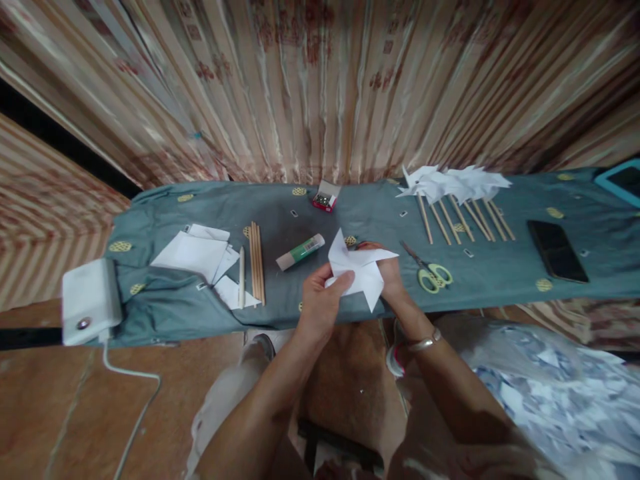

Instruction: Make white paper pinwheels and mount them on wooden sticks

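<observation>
A white paper pinwheel [361, 268] is held between my two hands above the front of the cloth. My left hand [323, 297] grips it from the left, thumb pressed on its middle. My right hand [391, 272] supports it from behind on the right, its fingers mostly hidden by the paper. A green-and-white glue stick [301, 252] lies left of the pinwheel. Beyond it sits a small open box of pins [326, 197]. Scissors with light green handles [431, 272] rest to the right of my right hand.
Several pinwheels on wooden sticks [455, 185] lie at the back right. Paper sheets [193, 255], wooden sticks [257, 263] and a white pencil [242, 277] are on the left. A phone [557, 251] lies right; a white corded device [91, 300] sits at the left edge.
</observation>
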